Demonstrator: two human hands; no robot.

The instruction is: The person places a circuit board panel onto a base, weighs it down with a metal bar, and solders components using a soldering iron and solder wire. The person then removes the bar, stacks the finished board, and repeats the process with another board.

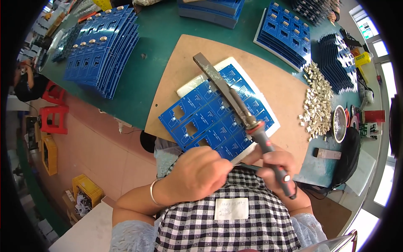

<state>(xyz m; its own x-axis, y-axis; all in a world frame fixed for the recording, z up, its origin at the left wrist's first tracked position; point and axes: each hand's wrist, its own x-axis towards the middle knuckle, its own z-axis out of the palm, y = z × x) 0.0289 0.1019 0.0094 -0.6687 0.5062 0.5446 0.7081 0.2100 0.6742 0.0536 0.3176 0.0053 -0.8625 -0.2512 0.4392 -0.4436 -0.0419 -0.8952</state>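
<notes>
Head view: the right hand grips a grey-handled tool, tip toward eleven o'clock above a blue circuit panel; the left hand is closed, contents unclear.

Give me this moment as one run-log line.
left hand: curled, contents hidden | right hand: grips grey-handled tool | tool: over blue circuit board | metallic parts: heaped right of board

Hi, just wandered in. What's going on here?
Someone sits at a bench, right hand around a grey-handled tool whose long metal part extends over a blue circuit board. The left hand is curled near the board's lower edge; whether it holds anything is unclear. Small metallic pieces lie heaped at right.
</notes>
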